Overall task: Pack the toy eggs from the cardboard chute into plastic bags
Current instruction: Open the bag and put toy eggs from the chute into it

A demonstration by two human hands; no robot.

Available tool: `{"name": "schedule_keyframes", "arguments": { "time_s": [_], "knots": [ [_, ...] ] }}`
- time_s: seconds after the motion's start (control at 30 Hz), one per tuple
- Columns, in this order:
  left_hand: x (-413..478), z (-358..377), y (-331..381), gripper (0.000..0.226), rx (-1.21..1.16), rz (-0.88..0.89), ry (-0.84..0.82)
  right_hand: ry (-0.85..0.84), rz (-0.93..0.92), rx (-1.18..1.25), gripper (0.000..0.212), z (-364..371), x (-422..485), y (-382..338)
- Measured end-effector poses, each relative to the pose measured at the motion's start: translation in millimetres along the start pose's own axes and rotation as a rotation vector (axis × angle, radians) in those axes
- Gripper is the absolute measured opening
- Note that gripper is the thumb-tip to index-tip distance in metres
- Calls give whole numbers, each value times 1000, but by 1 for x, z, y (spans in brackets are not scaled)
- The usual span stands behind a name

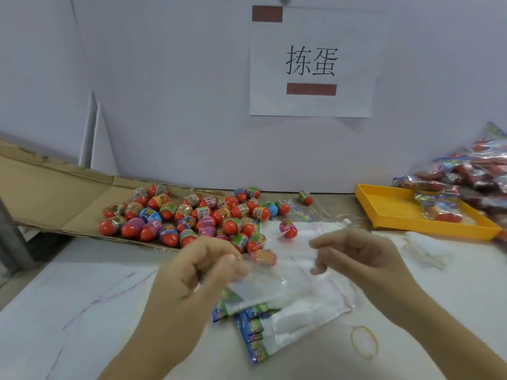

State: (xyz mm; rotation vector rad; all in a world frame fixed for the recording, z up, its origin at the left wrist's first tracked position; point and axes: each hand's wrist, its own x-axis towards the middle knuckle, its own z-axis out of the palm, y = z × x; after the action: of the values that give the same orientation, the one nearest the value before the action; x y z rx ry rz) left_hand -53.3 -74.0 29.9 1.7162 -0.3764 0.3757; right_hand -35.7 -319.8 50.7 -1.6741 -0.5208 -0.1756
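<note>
Left hand (197, 270) at lower centre has its fingers curled, pinching one edge of a clear plastic bag (270, 282). Right hand (365, 259) is opposite, thumb and fingertips pinching the other edge; both are motion-blurred. I see a blurred egg (264, 257) at the bag's top edge and can't tell whether it is inside or behind. Under the bag lies a flat bag stack (290, 319) with blue-green printed headers, text unreadable. A yellow rubber band (365, 342) lies at lower right. The toy eggs (192, 215) are piled at centre left on the low end of the cardboard chute (55, 193), spilling onto the table (82, 297). They have red bottoms, tops in blue, purple, green or orange, and shrink labels too small to read. A stray egg (288, 229) lies just right of the pile. At upper centre a paper sign (312, 67) reads 拣蛋, with brown tape strips. At right, a yellow tray (392, 212) sits beside the packed bags (472, 171).
</note>
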Motion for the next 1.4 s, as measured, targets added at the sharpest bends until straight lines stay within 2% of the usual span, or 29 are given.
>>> {"name": "schedule_keyframes", "arguments": {
  "time_s": [0.03,0.07,0.1,0.13,0.17,0.2,0.27,0.3,0.33,0.4,0.47,0.57,0.67,0.73,0.83,0.87,0.9,0.97,1.0,1.03,1.1,1.13,1.17,1.23,1.3,1.4],
  "knots": [
    [3,-5,0,18,-202,-102,-7,-18,13,60,16,5,6,-10],
    [8,-13,-4,23,-441,-194,-116,-55,20,91,18,10,13,-19],
    [12,-20,-7,41,-742,-275,-316,-109,29,99,18,16,21,-26],
    [16,-27,-11,69,-1028,-367,-520,-169,42,88,17,22,29,-32],
    [19,-33,-18,92,-1250,-456,-655,-207,56,74,16,27,36,-37],
    [22,-34,-23,108,-1360,-510,-707,-200,64,76,15,33,43,-40],
    [24,-32,-30,141,-1499,-618,-735,-43,81,138,9,44,54,-39],
    [26,-32,-28,146,-1591,-648,-742,73,93,173,6,49,58,-35],
    [27,-33,-26,135,-1626,-646,-719,187,104,202,7,53,60,-30],
    [25,-37,-28,92,-1523,-610,-538,342,101,216,8,57,62,-20],
    [25,-37,-19,72,-1374,-495,-336,392,91,200,6,59,61,-11],
    [22,-25,-18,80,-1014,-443,-76,250,109,148,7,62,59,-5],
    [22,-14,-19,34,-817,-404,128,71,141,109,17,64,58,-5],
    [24,-14,-22,17,-709,-396,263,17,209,80,36,62,60,-5],
    [25,-16,-25,25,-650,-349,323,-60,338,142,58,56,62,-6],
    [24,-16,-25,27,-633,-334,327,-113,364,150,58,56,62,-7],
    [24,-15,-24,24,-615,-324,329,-147,359,140,48,57,61,-6],
    [25,-17,-22,23,-582,-304,324,-103,289,108,19,57,61,-3],
    [26,-19,-21,34,-568,-291,328,-72,251,96,14,56,62,-4],
    [28,-23,-20,56,-538,-282,345,-76,217,75,20,53,62,-6],
    [29,-37,-17,103,-331,-199,411,-226,159,22,32,46,62,-13],
    [27,-43,-15,110,-138,-111,396,-343,142,4,30,44,61,-18],
    [24,-47,-11,110,67,-28,298,-454,135,-5,26,42,60,-22],
    [18,-48,-7,100,286,35,-36,-605,134,-7,25,42,58,-27],
    [15,-45,-6,87,284,-74,-291,-672,139,-11,28,45,57,-26],
    [14,-43,-2,61,91,-210,-467,-652,141,-64,34,51,57,-23]
  ]
}}
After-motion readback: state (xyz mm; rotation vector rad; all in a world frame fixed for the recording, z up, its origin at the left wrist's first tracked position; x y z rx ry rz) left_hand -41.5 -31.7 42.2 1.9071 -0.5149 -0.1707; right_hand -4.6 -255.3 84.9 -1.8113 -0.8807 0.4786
